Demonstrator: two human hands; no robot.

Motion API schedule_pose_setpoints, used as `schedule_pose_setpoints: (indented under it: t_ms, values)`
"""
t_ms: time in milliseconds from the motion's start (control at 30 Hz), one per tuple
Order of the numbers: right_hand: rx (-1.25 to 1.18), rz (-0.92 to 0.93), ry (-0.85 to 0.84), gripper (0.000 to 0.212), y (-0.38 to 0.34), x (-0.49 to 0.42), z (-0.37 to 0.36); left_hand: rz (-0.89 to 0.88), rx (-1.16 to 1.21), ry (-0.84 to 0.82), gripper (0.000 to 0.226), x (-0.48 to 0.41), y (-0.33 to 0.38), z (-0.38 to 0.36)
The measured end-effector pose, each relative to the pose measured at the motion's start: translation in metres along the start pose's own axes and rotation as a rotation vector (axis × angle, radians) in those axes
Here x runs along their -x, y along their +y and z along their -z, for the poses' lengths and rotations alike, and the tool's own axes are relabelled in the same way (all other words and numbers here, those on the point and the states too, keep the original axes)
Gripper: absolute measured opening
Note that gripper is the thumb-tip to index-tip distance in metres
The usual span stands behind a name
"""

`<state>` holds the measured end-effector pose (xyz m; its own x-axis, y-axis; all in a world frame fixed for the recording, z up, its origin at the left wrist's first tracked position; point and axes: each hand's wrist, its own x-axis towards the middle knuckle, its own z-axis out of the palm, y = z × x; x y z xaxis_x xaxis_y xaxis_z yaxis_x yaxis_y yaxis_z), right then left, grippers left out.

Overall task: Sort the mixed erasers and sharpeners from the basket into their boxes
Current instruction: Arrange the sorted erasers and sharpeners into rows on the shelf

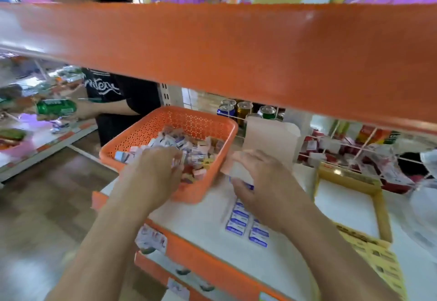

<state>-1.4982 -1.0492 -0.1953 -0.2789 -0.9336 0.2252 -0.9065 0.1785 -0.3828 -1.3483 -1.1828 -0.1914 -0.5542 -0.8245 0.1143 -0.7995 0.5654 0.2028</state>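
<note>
An orange mesh basket (194,120) on the white shelf holds a heap of mixed small erasers and sharpeners (189,146). My left hand (153,170) reaches into its near side, fingers curled down into the heap around some pieces. To the right stands a white box (272,132) with its lid raised, and two rows of blue-and-white erasers (246,225) lie in it. My right hand (262,182) hovers over the far end of those rows, and its thumb pinches one blue-and-white eraser (248,186). Motion blurs both hands.
A yellow-rimmed box (378,208) with a white floor sits at the right. An orange shelf edge (236,47) hangs low overhead. Drink cans (243,109) stand behind the basket. A person in a black shirt (118,97) holds a green can at the left.
</note>
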Motion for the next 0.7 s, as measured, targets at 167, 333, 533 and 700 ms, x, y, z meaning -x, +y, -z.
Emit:
schedule_pose_setpoints:
  t_ms: [167, 333, 533, 700]
  values:
    - [0.028, 0.043, -0.135, 0.019, -0.03, -0.062, -0.034, 0.024, -0.074, -0.257, 0.022, -0.057, -0.057, -0.005]
    - [0.317, -0.025, -0.443, 0.011, -0.041, -0.111, -0.061, -0.135, -0.14, -0.554, 0.026, -0.087, -0.064, -0.008]
    - [0.535, -0.015, -0.499, 0.01, -0.046, -0.128, -0.07, -0.235, -0.158, -0.654, 0.019, -0.104, -0.061, -0.018]
    - [0.563, -0.059, -0.412, 0.023, -0.044, -0.13, -0.081, -0.217, -0.081, -0.618, 0.015, -0.111, -0.069, -0.025]
